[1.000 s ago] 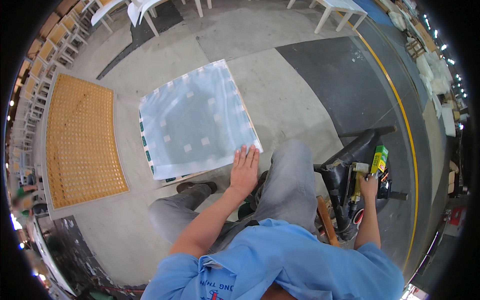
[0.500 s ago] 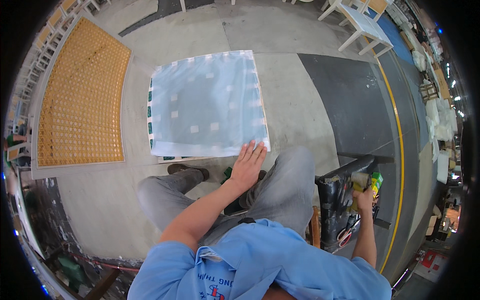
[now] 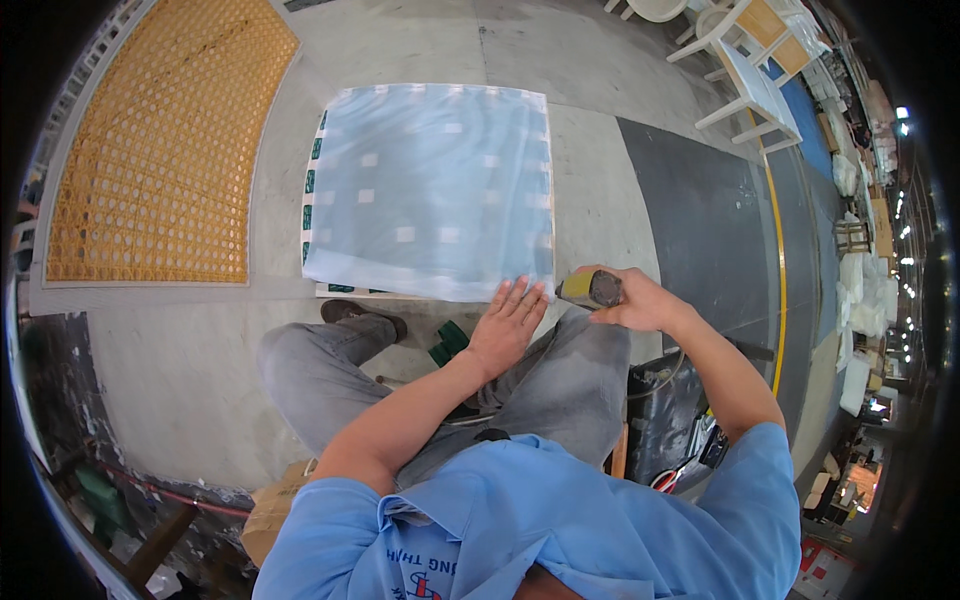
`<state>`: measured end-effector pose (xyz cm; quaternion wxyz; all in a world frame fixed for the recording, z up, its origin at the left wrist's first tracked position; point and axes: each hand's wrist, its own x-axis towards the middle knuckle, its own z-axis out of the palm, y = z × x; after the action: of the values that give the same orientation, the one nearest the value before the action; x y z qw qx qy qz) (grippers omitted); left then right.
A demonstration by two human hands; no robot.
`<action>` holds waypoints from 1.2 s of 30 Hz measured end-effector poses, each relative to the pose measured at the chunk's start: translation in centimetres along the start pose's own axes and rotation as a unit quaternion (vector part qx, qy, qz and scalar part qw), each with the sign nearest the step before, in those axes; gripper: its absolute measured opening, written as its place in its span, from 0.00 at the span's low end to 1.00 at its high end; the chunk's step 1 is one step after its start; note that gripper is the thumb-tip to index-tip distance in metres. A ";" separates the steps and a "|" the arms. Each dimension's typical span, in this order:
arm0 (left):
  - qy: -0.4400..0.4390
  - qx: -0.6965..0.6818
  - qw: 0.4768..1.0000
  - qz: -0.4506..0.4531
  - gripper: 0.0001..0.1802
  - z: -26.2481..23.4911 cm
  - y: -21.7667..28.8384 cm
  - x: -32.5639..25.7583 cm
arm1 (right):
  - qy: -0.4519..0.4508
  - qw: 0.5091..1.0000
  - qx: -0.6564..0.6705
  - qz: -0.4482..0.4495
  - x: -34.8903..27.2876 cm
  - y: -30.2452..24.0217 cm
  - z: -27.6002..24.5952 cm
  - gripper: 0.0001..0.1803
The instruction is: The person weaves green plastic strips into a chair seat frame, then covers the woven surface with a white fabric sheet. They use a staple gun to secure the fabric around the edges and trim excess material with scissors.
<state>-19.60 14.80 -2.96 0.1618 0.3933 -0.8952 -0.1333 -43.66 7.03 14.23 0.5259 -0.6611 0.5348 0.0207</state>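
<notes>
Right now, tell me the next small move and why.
Probably set the yellow tool against the near right corner of the pale sheet: the right hand holds it pointed there, and the left hand lies across the sheet's near edge beside that corner. Whether they touch is unclear.

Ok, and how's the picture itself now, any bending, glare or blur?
In the head view, black fills the corners, and the yellow line and woven panel look curved; in the head view, lights at the right glare as white spots; in the head view, the left hand and right hand look fairly sharp.
</notes>
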 end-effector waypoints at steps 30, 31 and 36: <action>0.010 -0.025 0.999 -0.033 0.39 0.6 0.3 -0.5 | -0.037 0.977 -0.205 -0.055 5.5 -1.8 -3.4 0.39; 0.007 -0.025 0.999 -0.033 0.39 0.6 0.3 -0.6 | -0.038 0.977 -0.202 -0.059 5.6 -1.6 -3.2 0.39; -0.004 -0.029 0.999 -0.035 0.39 -0.3 0.2 -0.6 | -0.030 0.985 -0.161 -0.053 5.5 -1.1 -2.4 0.38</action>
<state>-19.22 15.38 -2.71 0.1644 0.4191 -0.8772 -0.1666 -41.78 1.37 12.84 0.4286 -0.7635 0.4728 0.0988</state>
